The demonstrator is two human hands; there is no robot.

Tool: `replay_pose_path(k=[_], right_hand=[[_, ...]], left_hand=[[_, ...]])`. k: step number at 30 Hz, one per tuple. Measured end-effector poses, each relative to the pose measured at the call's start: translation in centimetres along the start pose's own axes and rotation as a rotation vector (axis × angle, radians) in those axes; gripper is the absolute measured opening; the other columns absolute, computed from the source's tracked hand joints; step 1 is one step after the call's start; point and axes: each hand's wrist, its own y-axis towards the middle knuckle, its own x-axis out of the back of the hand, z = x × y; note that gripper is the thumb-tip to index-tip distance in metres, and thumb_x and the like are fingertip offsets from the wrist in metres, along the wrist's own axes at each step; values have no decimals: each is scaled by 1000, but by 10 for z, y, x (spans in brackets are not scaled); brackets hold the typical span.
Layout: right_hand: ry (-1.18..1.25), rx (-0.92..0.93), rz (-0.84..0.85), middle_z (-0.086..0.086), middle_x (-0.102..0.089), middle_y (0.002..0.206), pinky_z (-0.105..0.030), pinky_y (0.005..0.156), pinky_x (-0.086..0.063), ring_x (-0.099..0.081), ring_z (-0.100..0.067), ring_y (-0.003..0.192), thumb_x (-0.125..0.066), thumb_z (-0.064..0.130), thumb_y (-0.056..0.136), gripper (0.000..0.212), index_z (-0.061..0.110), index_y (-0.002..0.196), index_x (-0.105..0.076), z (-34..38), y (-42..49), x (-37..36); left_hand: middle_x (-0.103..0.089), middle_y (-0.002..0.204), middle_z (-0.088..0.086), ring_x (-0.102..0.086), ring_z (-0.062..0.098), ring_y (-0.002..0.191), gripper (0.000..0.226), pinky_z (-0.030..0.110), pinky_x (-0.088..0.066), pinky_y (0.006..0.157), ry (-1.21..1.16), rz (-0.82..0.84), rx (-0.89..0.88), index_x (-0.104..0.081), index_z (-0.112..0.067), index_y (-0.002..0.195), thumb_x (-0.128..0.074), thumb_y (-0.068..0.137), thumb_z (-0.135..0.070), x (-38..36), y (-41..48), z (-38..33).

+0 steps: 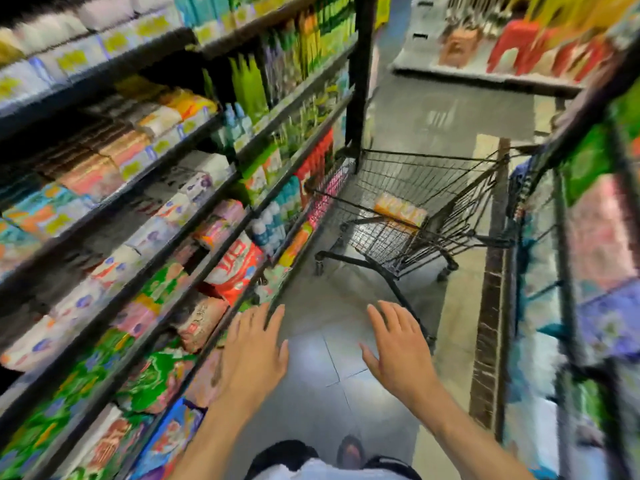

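The left hand (pixel 254 344) and the right hand (pixel 398 348) are held out over the floor (pixel 322 393), fingers spread and nothing gripped; the left hand is seen close beside the front edge of the stocked shelf (pixel 138 216). The shopping cart (pixel 398 174) is stood on the floor ahead, apart from both hands, near the shelf's far end; an orange packet (pixel 400 211) is carried in its basket.

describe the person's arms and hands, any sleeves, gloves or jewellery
The left hand and right hand wear no gloves, and no rings show on the fingers, though the frame is blurred. The left forearm and right forearm are uncovered to the picture's lower edge: no sleeve, watch or bracelet in sight. A white garment shows between them.
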Motion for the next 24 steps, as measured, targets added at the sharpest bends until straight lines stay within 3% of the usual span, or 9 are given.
replay_pose_path(k=[3, 8, 15, 24], right_hand=[[16, -89, 9, -12, -51, 148, -49, 119, -39, -48, -35, 138, -71, 45, 86, 73, 10, 147, -52, -32, 4, 4], [26, -242, 10, -11, -51, 148, -47, 120, -38, -46, -32, 138, -69, 47, 87, 73, 11, 148, -51, -75, 21, 14], [-2, -350, 26, -7, -44, 156, -44, 125, -30, -37, -28, 147, -61, 51, 94, 73, 15, 155, -43, -123, 83, 11], [-19, -427, 42, -7, -45, 157, -44, 125, -32, -38, -27, 147, -55, 55, 96, 74, 14, 156, -42, -164, 219, 1]], left_hand=[[-58, 139, 12, -53, 33, 127, 64, 50, -42, 110, -2, 5, -63, -57, -17, 143, -67, 84, -40, -1, 32, -24], [-60, 137, 13, -54, 34, 126, 65, 51, -42, 109, -1, 20, -185, -59, -13, 141, -48, 86, -46, -9, 94, -56], [-58, 141, 11, -52, 33, 131, 66, 52, -40, 113, -40, 50, -261, -57, -16, 144, -73, 84, -40, -24, 197, -83], [-59, 142, 11, -53, 32, 131, 65, 53, -43, 111, -40, 92, -403, -58, -14, 143, -67, 85, -44, -38, 359, -88]])
